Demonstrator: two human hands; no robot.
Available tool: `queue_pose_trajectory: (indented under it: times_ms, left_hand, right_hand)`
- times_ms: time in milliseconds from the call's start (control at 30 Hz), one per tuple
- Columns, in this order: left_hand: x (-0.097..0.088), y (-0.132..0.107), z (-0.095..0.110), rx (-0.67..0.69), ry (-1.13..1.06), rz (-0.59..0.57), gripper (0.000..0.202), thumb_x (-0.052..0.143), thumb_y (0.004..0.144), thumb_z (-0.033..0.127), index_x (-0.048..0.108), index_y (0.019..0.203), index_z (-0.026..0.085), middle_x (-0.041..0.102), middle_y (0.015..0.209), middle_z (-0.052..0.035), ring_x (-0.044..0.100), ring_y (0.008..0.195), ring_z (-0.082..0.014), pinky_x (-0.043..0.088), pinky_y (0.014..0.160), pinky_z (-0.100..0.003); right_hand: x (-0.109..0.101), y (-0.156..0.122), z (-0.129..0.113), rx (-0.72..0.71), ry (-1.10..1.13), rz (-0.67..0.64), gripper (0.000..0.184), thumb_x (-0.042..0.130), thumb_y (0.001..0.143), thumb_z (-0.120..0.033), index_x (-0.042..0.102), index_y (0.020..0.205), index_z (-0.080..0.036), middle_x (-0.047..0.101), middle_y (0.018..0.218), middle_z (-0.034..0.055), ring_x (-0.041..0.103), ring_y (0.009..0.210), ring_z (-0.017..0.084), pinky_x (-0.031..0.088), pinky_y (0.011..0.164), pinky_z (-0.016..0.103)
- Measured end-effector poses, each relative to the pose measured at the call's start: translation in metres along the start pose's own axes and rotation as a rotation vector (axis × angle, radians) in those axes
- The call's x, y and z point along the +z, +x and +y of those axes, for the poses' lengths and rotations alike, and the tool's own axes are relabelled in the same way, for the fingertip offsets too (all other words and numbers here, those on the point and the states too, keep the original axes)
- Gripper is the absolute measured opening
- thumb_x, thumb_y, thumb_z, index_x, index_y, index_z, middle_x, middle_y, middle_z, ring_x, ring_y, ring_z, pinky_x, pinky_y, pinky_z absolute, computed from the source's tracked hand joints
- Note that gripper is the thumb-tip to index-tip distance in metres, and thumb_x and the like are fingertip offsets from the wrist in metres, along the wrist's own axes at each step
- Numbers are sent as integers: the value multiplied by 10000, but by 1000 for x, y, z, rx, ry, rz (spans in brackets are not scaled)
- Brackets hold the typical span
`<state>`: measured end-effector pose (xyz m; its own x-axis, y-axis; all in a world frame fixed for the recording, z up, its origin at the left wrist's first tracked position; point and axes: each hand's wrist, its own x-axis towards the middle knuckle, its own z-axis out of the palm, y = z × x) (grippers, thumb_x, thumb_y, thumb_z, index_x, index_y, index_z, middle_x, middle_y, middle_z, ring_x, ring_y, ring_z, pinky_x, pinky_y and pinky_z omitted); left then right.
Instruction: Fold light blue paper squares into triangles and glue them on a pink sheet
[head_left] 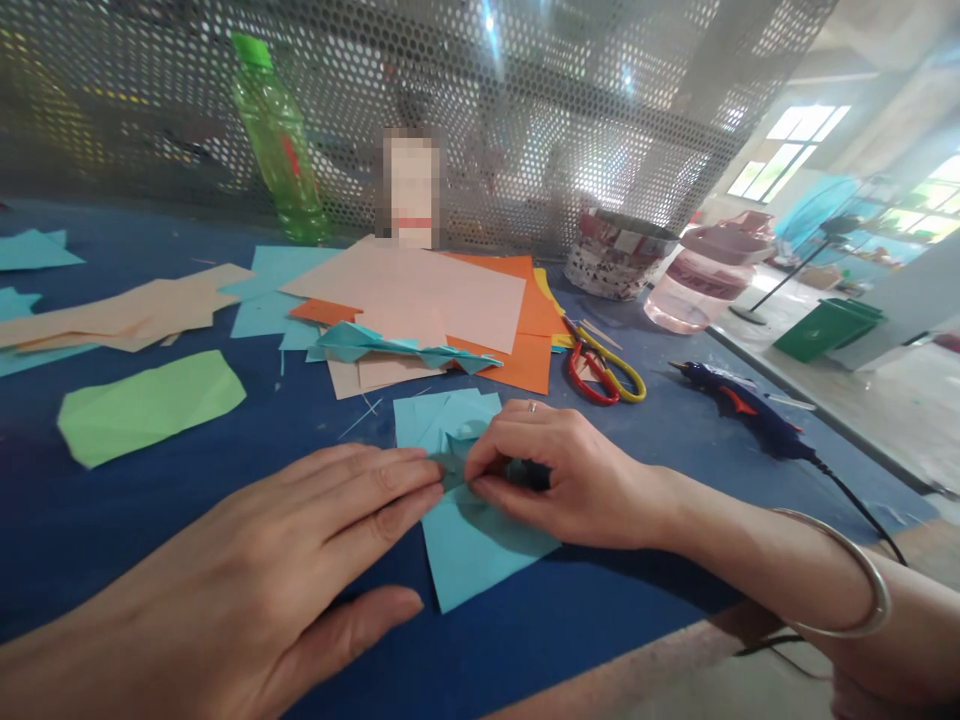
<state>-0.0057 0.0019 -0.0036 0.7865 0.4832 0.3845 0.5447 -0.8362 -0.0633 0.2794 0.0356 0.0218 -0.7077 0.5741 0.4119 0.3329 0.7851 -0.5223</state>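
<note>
Sheets of light-blue paper [480, 550] lie in front of me on the blue table, with a small folded blue paper piece [455, 447] standing up on them. My left hand [330, 530] lies flat with its fingers stretched out, fingertips touching the left side of the folded piece. Pinched together, the thumb and fingers of my right hand [547, 470] hold the folded piece from the right. Its lower part is hidden behind the fingers. Just beyond lies a crumpled strip of teal paper [405, 350].
Pink paper [435, 290], orange paper [525, 375] and green paper [154, 405] lie around. Scissors [604, 365] and a glue gun [750, 405] with its cord are at right. A green bottle [277, 140], patterned pot [619, 255] and pink water bottle [709, 275] stand by the perforated panel.
</note>
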Motion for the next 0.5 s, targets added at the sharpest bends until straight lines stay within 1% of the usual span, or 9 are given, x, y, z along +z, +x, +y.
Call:
queue_pose_trajectory:
  times_ms: [100,167,233,333,400,500]
  left_hand:
    - [1,-1,-2,18,-29,22,624,485,1031,482,332,1620,344,579,1540,40,636,1316,-244,496,1174,-398]
    - [1,1,-3,33,-56,39,639,489,1030,465,312,1630,331,602,1518,25,644,1306,-241,479,1188,-392]
    - [0,3,-3,44,-78,48,653,504,1027,446,303,1635,319,632,1487,8,652,1297,-242,467,1198,-387]
    - [-1,7,0,49,-107,66,651,512,1026,441,314,1632,310,671,1439,-4,678,1259,-245,486,1179,-386]
    - [-2,9,3,4,-116,79,598,491,1038,450,363,1609,323,686,1417,8,678,1255,-233,474,1186,-383]
    - [-1,10,7,-32,-134,78,456,466,1053,464,530,1486,334,691,1404,25,653,1281,-214,421,1218,-385]
  right_hand:
    - [-1,0,3,-33,-43,-11,91,619,961,-107,695,934,-149,707,872,37,621,842,145,506,802,272]
    - [-2,0,5,-59,-69,-28,108,596,981,-116,696,955,-147,709,908,55,624,874,156,511,824,287]
    - [-2,0,6,-81,-96,-42,120,580,993,-116,693,970,-148,711,917,59,625,877,159,509,833,297]
    - [-4,-1,5,-120,-159,-48,123,575,993,-115,689,971,-155,710,913,59,621,868,163,503,831,310]
    - [-4,-1,5,-142,-206,-47,130,568,999,-127,691,967,-154,705,902,59,618,860,167,499,825,316]
    - [-5,-1,5,-158,-243,-61,155,548,1014,-145,696,968,-140,698,891,62,614,848,169,499,819,320]
